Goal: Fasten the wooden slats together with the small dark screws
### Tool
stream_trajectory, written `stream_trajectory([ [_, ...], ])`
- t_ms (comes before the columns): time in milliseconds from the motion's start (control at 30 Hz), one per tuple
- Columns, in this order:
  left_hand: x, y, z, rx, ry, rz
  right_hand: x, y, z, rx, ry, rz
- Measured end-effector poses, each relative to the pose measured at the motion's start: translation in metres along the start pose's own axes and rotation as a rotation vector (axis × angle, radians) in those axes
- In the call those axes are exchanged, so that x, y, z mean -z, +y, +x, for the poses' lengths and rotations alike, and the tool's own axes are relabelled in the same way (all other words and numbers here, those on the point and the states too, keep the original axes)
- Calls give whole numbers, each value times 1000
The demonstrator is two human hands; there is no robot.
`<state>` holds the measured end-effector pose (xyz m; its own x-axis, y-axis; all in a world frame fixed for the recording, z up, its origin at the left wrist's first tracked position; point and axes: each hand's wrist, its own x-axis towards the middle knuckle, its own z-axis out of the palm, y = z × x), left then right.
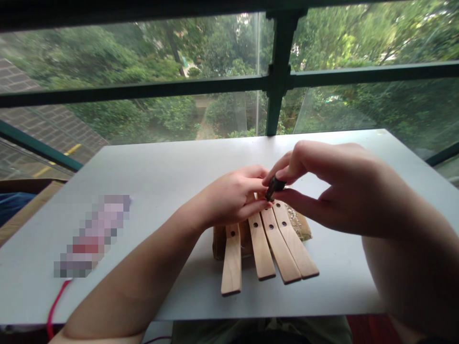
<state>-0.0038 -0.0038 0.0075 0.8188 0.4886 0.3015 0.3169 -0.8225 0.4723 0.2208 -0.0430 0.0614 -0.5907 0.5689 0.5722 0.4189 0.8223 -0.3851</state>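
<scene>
Several flat wooden slats point(278, 243) with small holes fan out over the grey tabletop point(158, 177), their near ends pointing toward me. My left hand point(233, 196) is closed over the far ends of the slats, holding them together. My right hand point(315, 177) pinches a small dark cylindrical piece point(273, 187) between thumb and fingers, right at the point where the slats meet. Under the slats lies a brown pouch-like thing point(301, 224), partly hidden.
A pixelated pink-and-red object point(93, 236) lies on the left of the table, with a red cord point(55, 306) trailing off the near edge. Beyond the far edge stands a green-framed window point(278, 71) with trees outside. A brown box point(21, 200) sits at the left.
</scene>
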Motion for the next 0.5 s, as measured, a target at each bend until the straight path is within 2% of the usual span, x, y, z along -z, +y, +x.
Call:
stream_trajectory([
  [100, 0, 2, 1, 17, 13, 2, 0, 1, 2, 42, 1, -96],
  [233, 0, 2, 1, 37, 8, -4, 2, 0, 2, 27, 31, -133],
  [500, 0, 1, 2, 3, 37, -19, 9, -1, 2, 83, -71, -94],
])
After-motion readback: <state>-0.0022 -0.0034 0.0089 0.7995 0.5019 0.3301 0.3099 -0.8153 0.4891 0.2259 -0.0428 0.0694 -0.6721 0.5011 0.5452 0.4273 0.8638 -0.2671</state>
